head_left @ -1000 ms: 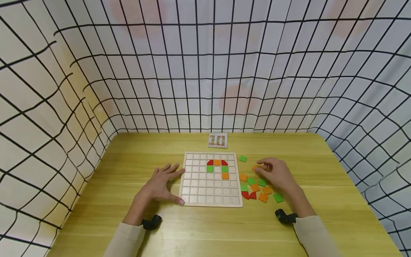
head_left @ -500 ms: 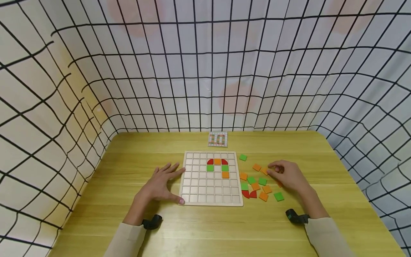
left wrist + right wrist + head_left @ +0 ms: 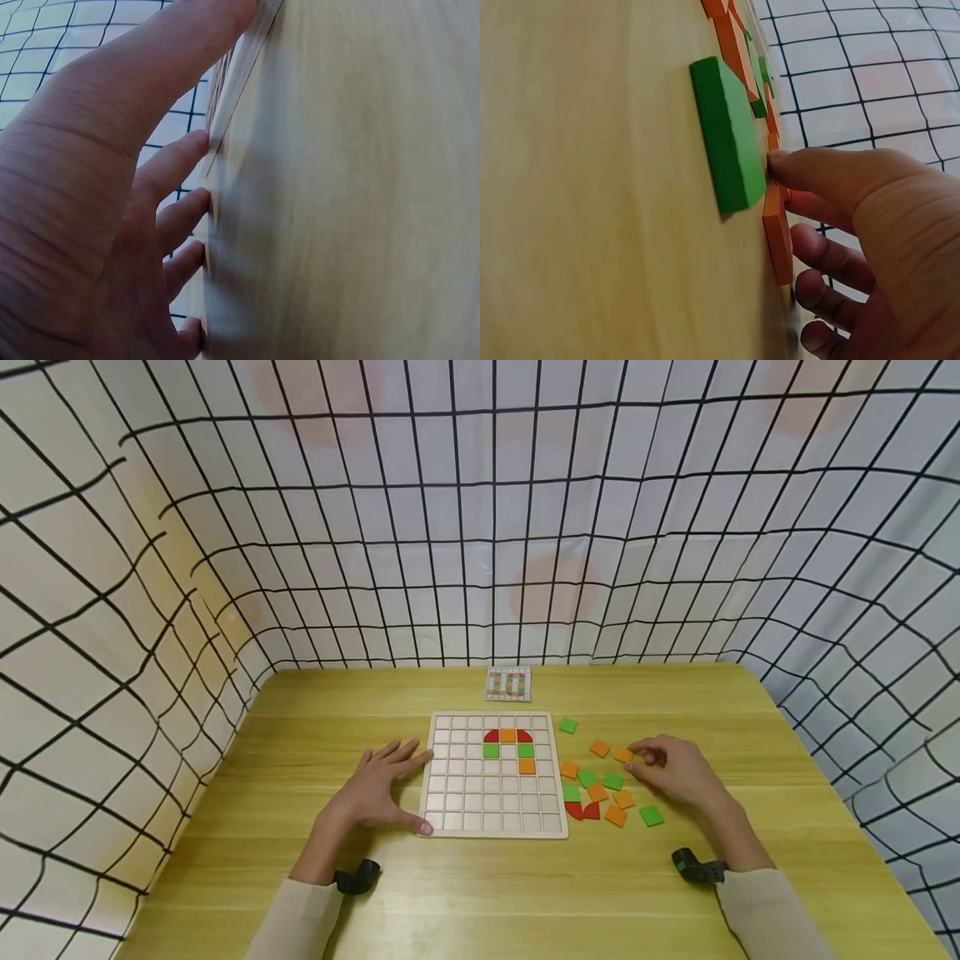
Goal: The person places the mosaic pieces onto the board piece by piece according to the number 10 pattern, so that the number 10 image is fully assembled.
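From the head view, we see the board [image 3: 462, 797] lying flat on the surface [image 3: 465, 893], in front of the person. The left hand [image 3: 378, 789] is spread wide at the board's left edge, thumb on the near corner and forefinger touching the side. To the right of the board, the right hand [image 3: 675, 768] pinches an orange tile [image 3: 623, 755] between thumb and forefinger. We find the loose tiles [image 3: 612, 781], green, orange and red, scattered between board and right hand. On the board, two red quarter-round pieces [image 3: 491, 737] flank an orange square [image 3: 507, 736], with green squares [image 3: 491, 751] below the red ones. A small patterned card [image 3: 508, 683] lies beyond the board's far edge.

From the left wrist, we see the thumb on the board's edge and the other fingertips lower down, well apart from one another.

From the right wrist, we see a green tile [image 3: 731, 139] close by; the thumb mostly hides the pinched tile, and another orange piece [image 3: 778, 232] lies just beside the fingers.
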Motion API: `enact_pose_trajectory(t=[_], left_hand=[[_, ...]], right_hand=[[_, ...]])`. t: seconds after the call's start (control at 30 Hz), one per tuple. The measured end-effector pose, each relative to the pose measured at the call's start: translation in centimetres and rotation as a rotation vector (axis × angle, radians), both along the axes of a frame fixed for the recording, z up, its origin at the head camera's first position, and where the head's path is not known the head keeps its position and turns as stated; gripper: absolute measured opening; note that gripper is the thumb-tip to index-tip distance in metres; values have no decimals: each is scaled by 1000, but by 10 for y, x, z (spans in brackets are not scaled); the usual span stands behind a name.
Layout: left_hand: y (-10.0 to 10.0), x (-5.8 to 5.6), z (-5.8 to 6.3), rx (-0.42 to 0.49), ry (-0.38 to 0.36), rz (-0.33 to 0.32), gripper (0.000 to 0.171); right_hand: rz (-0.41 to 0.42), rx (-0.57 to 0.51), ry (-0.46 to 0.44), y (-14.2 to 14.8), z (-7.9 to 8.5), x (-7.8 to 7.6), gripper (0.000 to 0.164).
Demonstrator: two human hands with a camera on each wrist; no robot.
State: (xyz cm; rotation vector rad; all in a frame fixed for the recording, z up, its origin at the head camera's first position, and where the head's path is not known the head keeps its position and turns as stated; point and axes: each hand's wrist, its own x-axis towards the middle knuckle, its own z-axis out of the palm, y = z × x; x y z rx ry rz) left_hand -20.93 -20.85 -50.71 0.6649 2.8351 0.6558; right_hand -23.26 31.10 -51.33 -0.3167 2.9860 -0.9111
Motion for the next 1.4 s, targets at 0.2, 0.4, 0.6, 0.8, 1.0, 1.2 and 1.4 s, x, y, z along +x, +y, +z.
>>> enact_pose_trajectory(t=[0.2,0.4,0.6,0.8,1.0,1.2,1.4], left_hand=[[-1,1,-1,1,-9,3,120],[0,2,-1,-2,-10,1,120],[0,1,-1,-8,-10,-4,121],[1,0,1,-16,-7,-3,120],[1,0,2,-10,-10,-5,121],[1,1,2,-7,-10,4,121],[1,1,1,-11,-4,7,121]], right_hand=[[10,3,9,-2,-2,0,34],[11,0,24,-5,-2,0,28],[18,-20,23,-4,-2,1,27],[23,-47,35,-3,-2,-1,30],[43,-54,65,-12,-1,-4,29],[76,-88,53,-35,6,-9,28],[119,-121,48,-64,10,-13,29]])
